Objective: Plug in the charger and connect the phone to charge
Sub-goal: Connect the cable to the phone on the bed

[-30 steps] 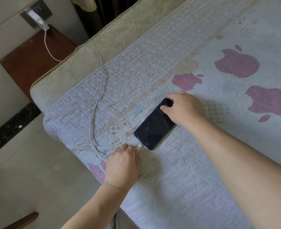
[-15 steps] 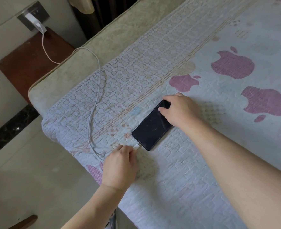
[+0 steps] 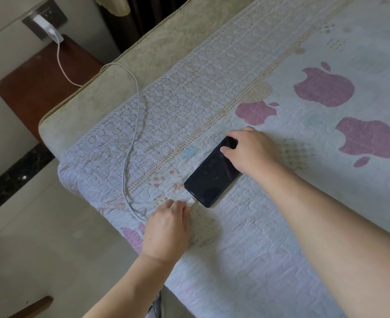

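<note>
A black phone [image 3: 212, 174] lies screen up, dark, on the quilted bed cover [image 3: 258, 249]. My right hand [image 3: 250, 150] grips its far end, thumb on the screen. My left hand [image 3: 168, 228] pinches the white cable plug [image 3: 190, 201] right at the phone's near end; whether it is fully seated I cannot tell. The white cable [image 3: 132, 138] loops across the bed to the white charger [image 3: 49, 31], which sits in the wall socket [image 3: 45, 18] at the top left.
A dark brown bedside table [image 3: 36, 83] stands below the socket. The beige mattress edge [image 3: 75, 106] borders the cover. Pale floor tiles [image 3: 40, 249] lie left of the bed, with a black stone strip [image 3: 13, 177] along the wall.
Both hands and the phone hold nearly the same pose. The plug end has come up against the phone's near edge.
</note>
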A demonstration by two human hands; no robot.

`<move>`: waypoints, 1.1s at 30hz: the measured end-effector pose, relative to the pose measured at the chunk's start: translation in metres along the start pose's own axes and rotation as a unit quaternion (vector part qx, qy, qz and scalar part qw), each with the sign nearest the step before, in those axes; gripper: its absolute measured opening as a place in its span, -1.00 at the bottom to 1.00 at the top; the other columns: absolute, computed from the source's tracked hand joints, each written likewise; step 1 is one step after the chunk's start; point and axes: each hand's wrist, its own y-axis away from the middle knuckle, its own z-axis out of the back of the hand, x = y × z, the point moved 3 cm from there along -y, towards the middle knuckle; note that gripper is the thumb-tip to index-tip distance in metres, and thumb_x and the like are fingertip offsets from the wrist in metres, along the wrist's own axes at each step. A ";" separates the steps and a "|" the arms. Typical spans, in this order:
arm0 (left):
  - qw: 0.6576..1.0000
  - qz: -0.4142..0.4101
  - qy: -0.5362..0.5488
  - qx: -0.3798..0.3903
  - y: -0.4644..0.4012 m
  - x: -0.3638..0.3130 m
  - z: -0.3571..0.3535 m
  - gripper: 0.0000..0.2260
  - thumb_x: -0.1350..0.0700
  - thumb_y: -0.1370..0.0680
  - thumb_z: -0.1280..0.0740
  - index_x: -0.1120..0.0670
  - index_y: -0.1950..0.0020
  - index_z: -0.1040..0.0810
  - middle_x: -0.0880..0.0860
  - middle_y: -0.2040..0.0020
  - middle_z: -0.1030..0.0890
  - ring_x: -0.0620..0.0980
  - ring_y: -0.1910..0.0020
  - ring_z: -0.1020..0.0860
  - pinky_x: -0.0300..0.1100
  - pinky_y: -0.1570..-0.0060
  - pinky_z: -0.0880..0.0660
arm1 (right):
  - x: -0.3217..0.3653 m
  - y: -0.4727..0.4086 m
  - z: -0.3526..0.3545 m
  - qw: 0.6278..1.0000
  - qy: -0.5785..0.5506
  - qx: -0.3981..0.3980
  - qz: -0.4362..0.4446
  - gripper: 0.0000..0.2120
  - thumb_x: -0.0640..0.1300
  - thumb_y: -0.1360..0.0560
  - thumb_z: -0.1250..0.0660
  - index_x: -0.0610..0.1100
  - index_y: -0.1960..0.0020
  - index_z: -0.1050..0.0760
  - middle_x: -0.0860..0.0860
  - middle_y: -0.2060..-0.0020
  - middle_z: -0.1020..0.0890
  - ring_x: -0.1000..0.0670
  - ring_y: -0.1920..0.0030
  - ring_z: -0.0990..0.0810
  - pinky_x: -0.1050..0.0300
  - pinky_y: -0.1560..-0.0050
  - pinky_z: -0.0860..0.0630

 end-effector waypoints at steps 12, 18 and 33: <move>0.999 -0.035 -0.033 -0.020 -0.005 -0.003 0.001 -0.77 0.21 -0.55 -0.42 0.18 0.32 -0.59 0.06 0.40 -0.52 0.10 0.50 -0.46 -0.14 0.53 -0.32 | 0.001 0.001 -0.001 1.000 0.007 -0.001 -0.003 -0.52 0.19 -0.54 -0.26 0.07 -0.41 -0.46 -0.04 -0.32 -0.51 -0.15 -0.22 -0.55 -0.08 -0.10 -0.58; 0.998 -0.053 -0.032 -0.019 -0.008 -0.004 -0.001 -0.74 0.20 -0.57 -0.40 0.18 0.33 -0.54 0.06 0.39 -0.51 0.10 0.49 -0.45 -0.12 0.51 -0.35 | 0.002 0.001 -0.003 1.000 0.025 -0.011 -0.005 -0.55 0.18 -0.53 -0.25 0.07 -0.37 -0.49 -0.05 -0.29 -0.52 -0.15 -0.17 -0.56 -0.05 -0.03 -0.58; 0.998 -0.029 -0.055 0.012 -0.011 -0.006 0.000 -0.69 0.13 -0.61 -0.29 0.17 0.32 -0.50 0.05 0.34 -0.49 0.08 0.39 -0.44 -0.06 0.46 -0.44 | 0.003 0.004 -0.009 0.999 0.041 -0.017 -0.015 -0.56 0.17 -0.57 -0.21 0.08 -0.41 -0.43 -0.01 -0.32 -0.49 -0.13 -0.19 -0.50 0.04 0.11 -0.48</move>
